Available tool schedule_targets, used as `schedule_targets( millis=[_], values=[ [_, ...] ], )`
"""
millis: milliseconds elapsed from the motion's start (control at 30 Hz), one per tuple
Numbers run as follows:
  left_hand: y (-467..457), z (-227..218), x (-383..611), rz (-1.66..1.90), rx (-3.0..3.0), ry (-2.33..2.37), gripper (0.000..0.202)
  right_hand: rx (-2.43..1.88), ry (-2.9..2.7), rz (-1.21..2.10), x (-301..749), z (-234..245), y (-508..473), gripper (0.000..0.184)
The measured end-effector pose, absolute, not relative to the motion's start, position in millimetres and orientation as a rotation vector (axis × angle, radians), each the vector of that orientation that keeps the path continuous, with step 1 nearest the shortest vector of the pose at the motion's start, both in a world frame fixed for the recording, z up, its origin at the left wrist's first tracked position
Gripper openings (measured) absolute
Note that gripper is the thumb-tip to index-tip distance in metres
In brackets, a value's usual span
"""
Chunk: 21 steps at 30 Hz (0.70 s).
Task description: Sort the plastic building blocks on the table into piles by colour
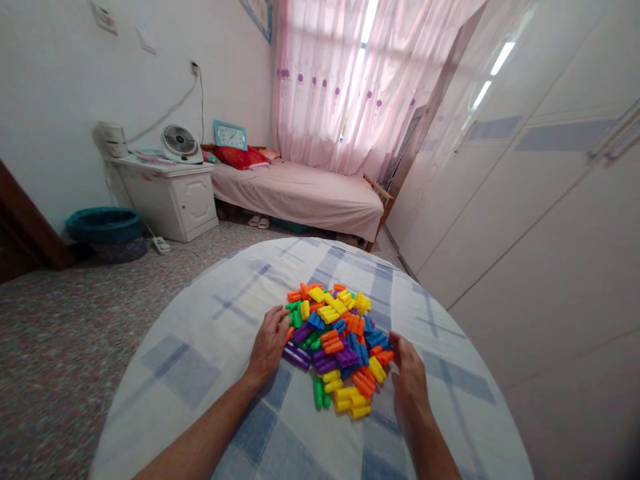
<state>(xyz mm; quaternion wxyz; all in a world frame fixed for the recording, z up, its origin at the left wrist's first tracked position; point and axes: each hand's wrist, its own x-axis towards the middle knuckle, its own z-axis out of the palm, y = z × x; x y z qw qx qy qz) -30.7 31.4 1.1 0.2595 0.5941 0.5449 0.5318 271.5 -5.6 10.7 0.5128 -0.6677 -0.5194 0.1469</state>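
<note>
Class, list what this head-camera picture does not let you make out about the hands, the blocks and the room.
All in the head view:
1. Left hand: fingertips are hidden against the pile of blocks, so its grip is unclear.
2. Right hand: seen from the back, so the palm side is hidden.
3. Lower blocks: covered by those on top.
4. Clock: too small to read.
5. Forearms: cut off by the bottom edge.

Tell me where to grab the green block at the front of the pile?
Pinch the green block across its middle, from above and its left. It lies flat at the pile's near edge; bare tablecloth on its left, yellow blocks crowd its right.
</note>
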Motion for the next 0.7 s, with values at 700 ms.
schedule_targets(
  millis=[700],
  values=[
    [39.3,-12.3,-40.5,1.396,1.653,1.48,0.041,-1.565,-1.565,0.386,276.9,8.0,-10.4,0.047]
  ],
)
